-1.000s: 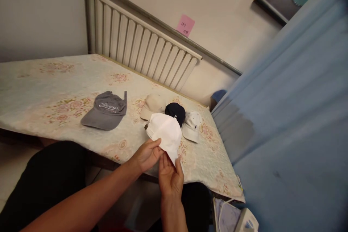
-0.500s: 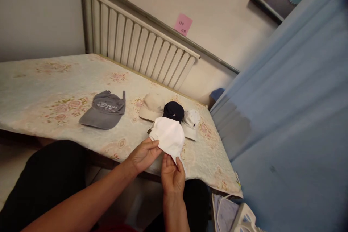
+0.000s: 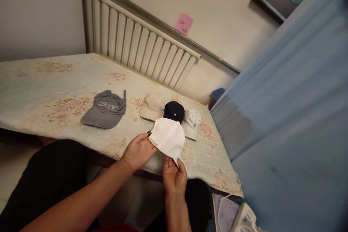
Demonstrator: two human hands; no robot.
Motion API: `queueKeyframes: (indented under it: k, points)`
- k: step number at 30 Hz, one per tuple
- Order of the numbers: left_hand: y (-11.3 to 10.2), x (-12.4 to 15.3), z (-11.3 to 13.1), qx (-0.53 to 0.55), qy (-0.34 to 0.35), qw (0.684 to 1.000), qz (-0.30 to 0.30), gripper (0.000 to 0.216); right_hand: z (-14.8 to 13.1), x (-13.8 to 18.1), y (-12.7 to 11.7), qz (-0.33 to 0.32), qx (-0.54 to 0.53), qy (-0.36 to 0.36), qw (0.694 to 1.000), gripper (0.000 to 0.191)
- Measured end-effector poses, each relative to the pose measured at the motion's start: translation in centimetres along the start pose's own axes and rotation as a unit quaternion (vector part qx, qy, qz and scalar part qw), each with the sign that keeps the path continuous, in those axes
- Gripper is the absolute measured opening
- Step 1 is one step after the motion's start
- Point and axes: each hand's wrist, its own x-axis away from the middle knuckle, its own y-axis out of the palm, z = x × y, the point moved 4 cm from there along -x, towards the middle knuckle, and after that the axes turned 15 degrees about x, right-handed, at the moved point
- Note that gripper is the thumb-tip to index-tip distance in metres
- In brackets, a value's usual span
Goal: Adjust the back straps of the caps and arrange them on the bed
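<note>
Both my hands hold a plain white cap (image 3: 168, 138) just above the near edge of the table. My left hand (image 3: 137, 151) grips its left side near the strap, fingers closed on the fabric. My right hand (image 3: 174, 176) pinches the lower tip of the cap from below. Behind the white cap lie a navy cap (image 3: 174, 111), a beige cap (image 3: 152, 106) and a white cap with dots (image 3: 191, 123). A grey cap with white lettering (image 3: 104, 109) lies flat further left.
The table carries a pale floral cloth (image 3: 54, 94). A white radiator (image 3: 136, 47) runs along the wall behind it, with a pink note (image 3: 184, 24) above. A blue curtain (image 3: 285, 116) fills the right side. My dark-clothed knee (image 3: 46, 181) is at lower left.
The white cap has shifted slightly right and lower. My left hand slid along its left edge and my right hand dropped a little beneath it.
</note>
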Motion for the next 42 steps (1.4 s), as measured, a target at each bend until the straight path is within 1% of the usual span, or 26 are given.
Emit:
queueKeyframes:
  k: [3, 5, 8, 12, 16, 18, 21, 23, 25, 28, 31, 34, 38, 40, 42]
  points:
    - [-0.5, -0.3, 0.3, -0.016, 0.031, 0.999, 0.036, 0.027, 0.2, 0.0, -0.1, 0.001, -0.010, 0.007, 1.000, 0.025]
    - [-0.7, -0.3, 0.5, -0.020, 0.047, 0.997, 0.049, 0.025, 0.2, -0.1, -0.2, 0.003, -0.011, 0.008, 1.000, 0.027]
    - [-0.7, -0.2, 0.6, -0.012, 0.054, 0.997, 0.045, 0.024, 0.0, -0.4, -0.4, 0.002, -0.004, -0.001, 1.000, 0.027]
    - [-0.7, -0.1, 0.8, -0.003, 0.042, 0.998, 0.043, 0.026, -0.5, -0.7, -0.7, 0.004, 0.003, -0.020, 1.000, 0.028]
    - [-0.9, -0.5, 1.4, 0.006, 0.023, 0.999, 0.048, 0.035, -1.1, -0.6, -0.6, -0.032, -0.004, -0.040, 0.999, 0.035]
    - [-1.0, -0.7, 1.9, 0.018, 0.024, 0.998, 0.046, 0.038, -1.4, -0.6, -0.4, -0.049, -0.010, -0.047, 0.998, 0.037]
    - [-1.4, -0.9, 2.2, 0.015, 0.033, 0.999, 0.039, 0.039, -1.5, -0.6, -0.2, -0.041, -0.015, -0.045, 0.998, 0.037]
    - [-1.9, -0.7, 1.6, -0.004, 0.026, 0.999, 0.048, 0.041, -1.5, -0.6, 0.2, -0.032, -0.011, -0.044, 0.998, 0.038]
    - [-2.5, -0.3, 0.5, -0.024, 0.002, 0.998, 0.060, 0.043, -1.4, -0.5, 0.7, -0.029, -0.007, -0.046, 0.999, 0.040]
    - [-2.8, 0.2, -1.2, -0.041, -0.033, 0.998, 0.047, 0.035, -1.0, -0.2, 1.5, -0.046, -0.004, -0.048, 0.998, 0.042]
    - [-2.9, 0.2, -1.6, -0.061, -0.012, 0.997, 0.048, 0.042, -0.6, 0.2, 2.1, -0.061, 0.002, -0.049, 0.997, 0.045]
    - [-2.9, -0.2, -1.0, -0.081, 0.023, 0.995, 0.062, 0.046, -0.4, 0.3, 2.1, -0.052, -0.008, -0.041, 0.998, 0.048]
    - [-3.0, -0.4, 0.4, -0.122, 0.046, 0.988, 0.082, 0.049, -1.3, 0.2, 1.3, -0.028, -0.056, -0.062, 0.996, 0.052]
    - [-3.1, -0.4, 1.2, -0.137, 0.054, 0.985, 0.090, 0.049, -1.7, -0.1, 0.6, -0.010, -0.077, -0.057, 0.995, 0.048]
    - [-3.3, -0.3, 2.0, -0.151, 0.058, 0.982, 0.097, 0.048, -2.0, -0.4, -0.4, 0.007, -0.085, -0.039, 0.996, 0.043]
